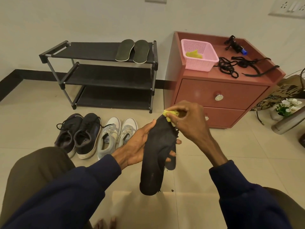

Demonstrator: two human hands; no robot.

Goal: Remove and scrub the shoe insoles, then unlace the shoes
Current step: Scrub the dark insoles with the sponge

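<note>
Looks like a lived-in room of a home. Has a beige tiled floor (231,154) with dark skirting (19,78) under a plain white wall (82,22). Holds a 3-tier fabric shoe rack (107,75), with a dark pair of shoes (79,134) and a white pair (115,134) in front. Keeps a reddish 2-drawer bedside cabinet (198,90) alongside, pink plastic basket (198,63) on top. Shows a socket plate (288,8), a printed paper bag (279,95) and potted white flowers (288,104).

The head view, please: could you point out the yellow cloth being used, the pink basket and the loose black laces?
yellow cloth (171,112), head view, bunched middle.
pink basket (198,65), head view, front wall.
black laces (226,66), head view, tangled left coil.
</note>
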